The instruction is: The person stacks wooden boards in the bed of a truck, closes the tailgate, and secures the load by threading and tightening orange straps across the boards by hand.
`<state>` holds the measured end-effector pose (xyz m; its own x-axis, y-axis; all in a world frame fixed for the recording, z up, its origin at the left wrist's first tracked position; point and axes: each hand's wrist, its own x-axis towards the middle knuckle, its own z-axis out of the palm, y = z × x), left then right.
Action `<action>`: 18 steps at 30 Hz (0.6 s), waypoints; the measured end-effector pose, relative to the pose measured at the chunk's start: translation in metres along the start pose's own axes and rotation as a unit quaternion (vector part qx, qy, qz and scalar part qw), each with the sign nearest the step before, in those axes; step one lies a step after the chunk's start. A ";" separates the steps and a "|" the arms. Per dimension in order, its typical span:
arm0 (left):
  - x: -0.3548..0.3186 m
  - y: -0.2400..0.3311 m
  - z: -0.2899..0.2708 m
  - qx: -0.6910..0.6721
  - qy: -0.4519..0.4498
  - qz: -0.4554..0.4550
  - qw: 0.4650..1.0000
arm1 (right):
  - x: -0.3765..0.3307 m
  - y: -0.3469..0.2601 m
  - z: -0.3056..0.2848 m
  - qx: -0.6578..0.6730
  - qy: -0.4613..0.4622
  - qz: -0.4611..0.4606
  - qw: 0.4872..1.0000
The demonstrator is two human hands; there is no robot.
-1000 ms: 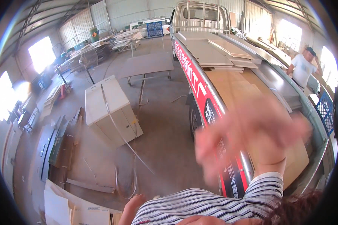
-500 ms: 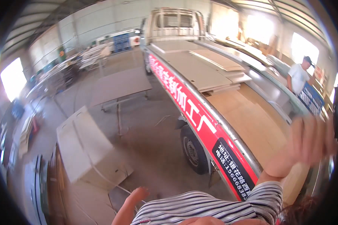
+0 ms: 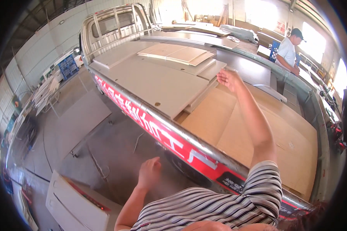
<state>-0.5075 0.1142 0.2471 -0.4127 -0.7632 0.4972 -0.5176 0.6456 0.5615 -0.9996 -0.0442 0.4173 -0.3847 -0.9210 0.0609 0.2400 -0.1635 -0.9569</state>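
I stand beside a small flatbed truck (image 3: 173, 134) with a red side rail, its bed loaded with flat grey and tan boards. My right hand (image 3: 228, 79) reaches out over the bed, fingers apart, close to the corner of a stack of grey panels (image 3: 158, 82); it holds nothing. My left hand (image 3: 149, 172) hangs low beside the truck's side, fingers loosely curled, empty. Large tan plywood sheets (image 3: 289, 142) lie on the bed under my right forearm.
Another person (image 3: 289, 52) in a white shirt and dark cap stands at the far side of the truck. A white cabinet piece (image 3: 77, 204) lies on the concrete floor at lower left. A grey board on a stand (image 3: 81, 119) sits left; more panels are stacked along the wall.
My view has swung toward the truck bed. My right hand has moved from close to the camera out over the bed toward the grey panels. The left hand has risen slightly.
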 end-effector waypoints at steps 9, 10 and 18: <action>0.249 -0.114 -0.032 0.040 0.084 0.135 0.986 | 0.175 0.104 0.053 0.002 0.094 0.058 0.994; 0.272 -0.133 -0.029 0.030 0.056 0.133 0.989 | 0.185 0.112 0.064 -0.006 0.098 0.055 0.994; 0.342 -0.181 0.005 0.067 -0.086 0.197 0.974 | 0.324 0.174 0.036 -0.202 0.275 0.045 0.939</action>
<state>-0.5584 -0.2642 0.3124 -0.7129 -0.4565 0.5323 -0.3811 0.8894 0.2524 -1.0509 -0.3840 0.2806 -0.8083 -0.5840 -0.0754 -0.0214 0.1571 -0.9874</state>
